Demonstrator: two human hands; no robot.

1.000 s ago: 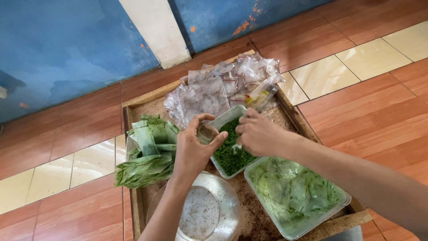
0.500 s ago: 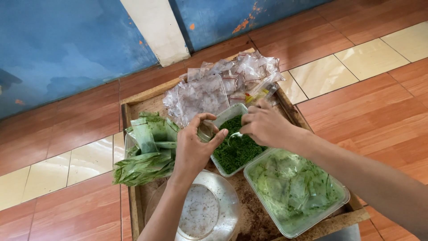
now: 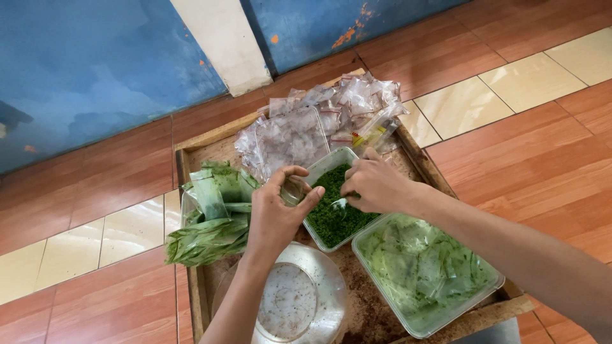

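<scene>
Fingers of the left hand (image 3: pixel 275 213) curl around a small clear packet (image 3: pixel 294 190), pinching it open just left of the tub of chopped greens (image 3: pixel 335 207) at frame centre. Right hand (image 3: pixel 376 186) dips into that tub, fingertips bunched; whether they grip a spoon I cannot tell. Keeping the packet's mouth over the tub would let spills drop back. Room is tight: folded leaves (image 3: pixel 213 216) left, round lid (image 3: pixel 296 299) below, lidded tub (image 3: pixel 424 274) lower right, wooden tray (image 3: pixel 421 156) rim close behind.
</scene>
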